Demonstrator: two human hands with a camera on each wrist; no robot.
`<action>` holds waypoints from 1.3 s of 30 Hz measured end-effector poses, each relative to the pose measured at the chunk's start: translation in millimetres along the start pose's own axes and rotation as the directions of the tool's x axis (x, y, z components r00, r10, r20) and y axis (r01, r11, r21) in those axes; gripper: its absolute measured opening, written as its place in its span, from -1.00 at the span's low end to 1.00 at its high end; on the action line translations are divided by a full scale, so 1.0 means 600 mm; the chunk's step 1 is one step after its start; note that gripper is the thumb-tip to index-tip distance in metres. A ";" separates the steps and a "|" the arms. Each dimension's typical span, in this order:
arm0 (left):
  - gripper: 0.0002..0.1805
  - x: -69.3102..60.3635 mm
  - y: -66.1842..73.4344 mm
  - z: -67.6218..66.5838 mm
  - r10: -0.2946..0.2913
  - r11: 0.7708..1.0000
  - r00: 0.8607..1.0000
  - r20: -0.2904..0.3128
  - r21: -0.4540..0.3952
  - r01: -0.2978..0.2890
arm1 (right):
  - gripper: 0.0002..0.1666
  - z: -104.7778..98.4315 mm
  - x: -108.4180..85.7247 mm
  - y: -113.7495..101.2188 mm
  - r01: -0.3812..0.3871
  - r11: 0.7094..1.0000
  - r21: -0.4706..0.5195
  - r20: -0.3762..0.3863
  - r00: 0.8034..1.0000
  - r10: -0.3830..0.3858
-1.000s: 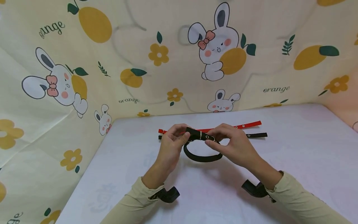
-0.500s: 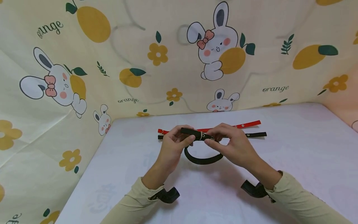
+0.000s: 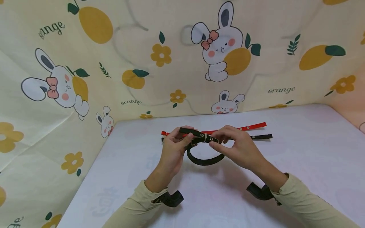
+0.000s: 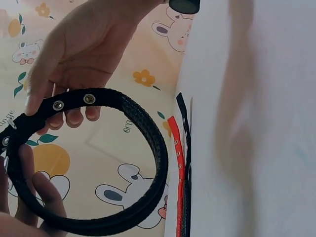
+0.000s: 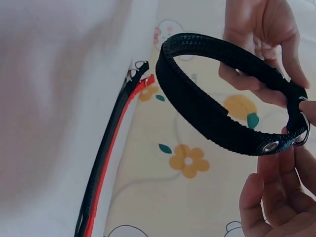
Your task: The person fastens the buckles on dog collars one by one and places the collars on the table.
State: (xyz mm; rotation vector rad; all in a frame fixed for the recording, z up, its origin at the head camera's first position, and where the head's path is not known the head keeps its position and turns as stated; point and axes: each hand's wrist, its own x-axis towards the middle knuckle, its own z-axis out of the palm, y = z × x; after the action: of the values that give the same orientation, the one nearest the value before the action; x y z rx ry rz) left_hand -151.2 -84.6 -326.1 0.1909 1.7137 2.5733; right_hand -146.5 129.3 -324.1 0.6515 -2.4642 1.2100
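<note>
We hold the looped black strap [image 3: 205,162], fingers of left hand [image 3: 174,148] and right hand [image 3: 238,147] pinching it. Red strap [image 3: 253,127] and straight black strap [image 3: 262,137] lie behind, on the surface [image 3: 308,158]

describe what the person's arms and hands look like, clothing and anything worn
Both sleeves are long, beige and creased, with a black, angular attachment jutting out near the end of each. The left hand and the right hand are bare, without gloves.
</note>
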 end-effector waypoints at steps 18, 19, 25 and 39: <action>-0.76 -0.007 -0.008 0.003 -0.012 0.999 0.999 0.040 0.051 0.010 | -0.77 0.000 0.001 -0.002 -0.074 0.997 -0.028 0.134 0.988 0.077; -0.76 -0.008 -0.008 0.004 -0.013 0.998 0.999 0.042 0.057 0.011 | -0.76 0.000 0.001 -0.002 -0.071 0.997 -0.033 0.134 0.988 0.075; -0.76 -0.010 -0.005 0.004 -0.015 0.998 0.999 0.036 0.056 0.013 | -0.78 -0.001 0.000 0.000 -0.060 0.997 -0.037 0.101 0.993 0.064; -0.85 -0.003 0.000 0.006 -0.009 0.999 1.000 -0.006 -0.039 0.008 | -0.82 -0.004 0.002 0.001 -0.036 0.999 -0.008 0.056 0.998 0.037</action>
State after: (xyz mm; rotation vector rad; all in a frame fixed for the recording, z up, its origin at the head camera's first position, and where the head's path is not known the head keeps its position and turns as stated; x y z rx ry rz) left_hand -148.7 -81.8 -324.9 0.1734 1.6611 2.6017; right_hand -147.5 131.3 -322.5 0.6495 -2.5359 1.2114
